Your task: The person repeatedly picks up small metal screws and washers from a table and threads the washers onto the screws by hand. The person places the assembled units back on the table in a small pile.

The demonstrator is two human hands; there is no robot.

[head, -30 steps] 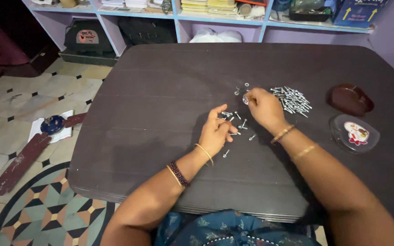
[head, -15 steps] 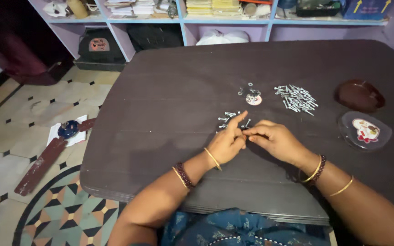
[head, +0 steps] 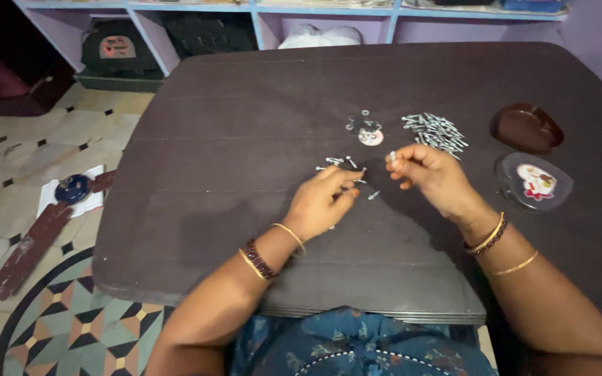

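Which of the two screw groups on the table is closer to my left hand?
The small scattered group of screws, right at your left hand fingertips. The bigger, denser pile of screws lies farther off, beyond your right hand, near the brown dish.

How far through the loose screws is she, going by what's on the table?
Done, apparently: a tidy heap of screws lies at the table's far right. In hand: the right hand pinches one small screw at its fingertips, and the left hand rests on the scattered screws. Left: that scattered group, and a few small pieces by the round disc. Judging by pile sizes, it looks mostly done.
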